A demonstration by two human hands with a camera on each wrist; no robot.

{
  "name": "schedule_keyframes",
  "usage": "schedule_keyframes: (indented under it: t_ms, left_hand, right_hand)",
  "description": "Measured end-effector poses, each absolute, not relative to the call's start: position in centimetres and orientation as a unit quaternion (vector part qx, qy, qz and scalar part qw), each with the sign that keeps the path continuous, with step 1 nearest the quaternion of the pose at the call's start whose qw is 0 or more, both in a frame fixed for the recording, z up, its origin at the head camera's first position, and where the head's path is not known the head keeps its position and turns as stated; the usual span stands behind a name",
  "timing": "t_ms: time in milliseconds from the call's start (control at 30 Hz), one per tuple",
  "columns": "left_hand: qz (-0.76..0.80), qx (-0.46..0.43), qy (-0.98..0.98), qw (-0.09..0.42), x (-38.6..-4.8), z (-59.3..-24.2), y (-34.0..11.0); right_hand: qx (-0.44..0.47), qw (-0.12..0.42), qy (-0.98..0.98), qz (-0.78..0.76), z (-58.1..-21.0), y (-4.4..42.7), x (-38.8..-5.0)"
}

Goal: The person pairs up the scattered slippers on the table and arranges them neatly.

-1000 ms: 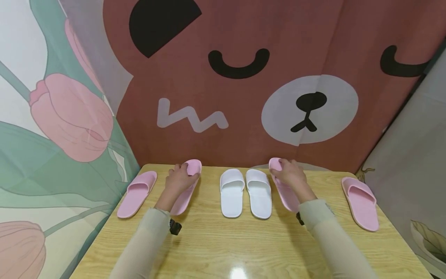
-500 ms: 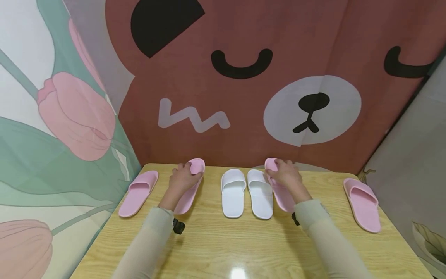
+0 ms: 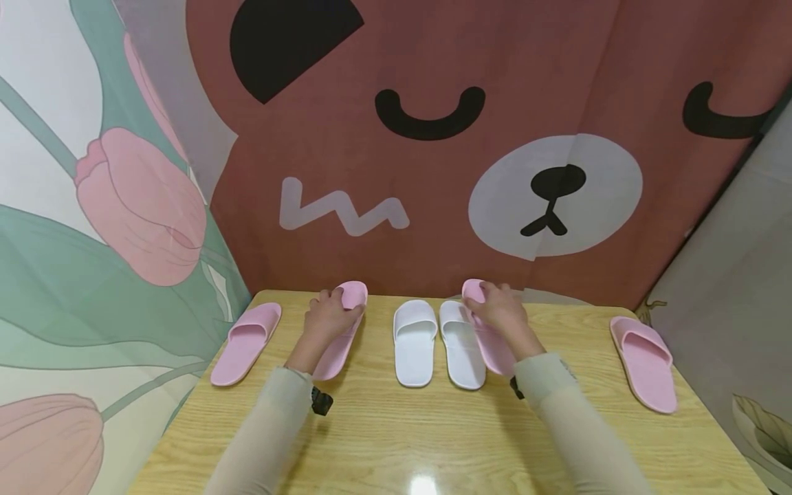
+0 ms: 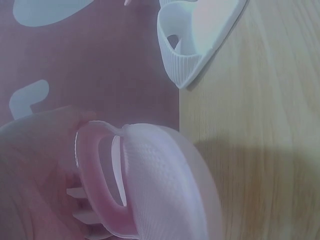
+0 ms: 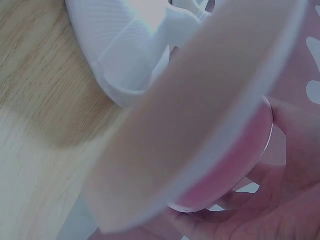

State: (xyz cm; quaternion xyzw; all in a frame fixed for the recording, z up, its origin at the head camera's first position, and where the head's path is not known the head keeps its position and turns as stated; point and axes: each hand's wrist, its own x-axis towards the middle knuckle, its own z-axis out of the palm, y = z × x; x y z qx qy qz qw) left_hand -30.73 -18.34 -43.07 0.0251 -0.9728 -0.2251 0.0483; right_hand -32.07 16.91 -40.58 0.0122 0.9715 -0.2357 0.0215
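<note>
My left hand [image 3: 326, 320] grips a pink slipper [image 3: 337, 356] by its strap, left of a white pair. In the left wrist view that pink slipper [image 4: 162, 185] hangs off the table, thumb and fingers around the strap. A second pink slipper [image 3: 493, 347] is held by the strap in my right hand [image 3: 504, 311]. It partly covers the right white slipper [image 3: 459, 354] in the head view. Its underside shows in the right wrist view, tilted and raised above the tabletop. The left white slipper [image 3: 414, 356] lies flat beside its mate.
One pink slipper [image 3: 246, 344] lies near the left edge of the wooden table [image 3: 396, 436], another pink slipper [image 3: 643, 364] near the right edge. A curtain with a bear print [image 3: 346, 151] hangs right behind the table. Printed cloth [image 3: 142, 206] borders the left side.
The pink slipper in my right hand has moved left, from beside the right white slipper to partly over it. The one in my left hand has shifted slightly right. The white pair stays put.
</note>
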Motion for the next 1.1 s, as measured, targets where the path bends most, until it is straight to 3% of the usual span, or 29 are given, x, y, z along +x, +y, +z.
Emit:
schedule_keyframes:
  t_ms: [1100]
  left_hand:
    - [-0.240, 0.031, -0.969, 0.039, -30.8, -43.0, -17.9]
  right_hand:
    - [0.005, 0.021, 0.970, -0.244, -40.3, 13.4, -32.5]
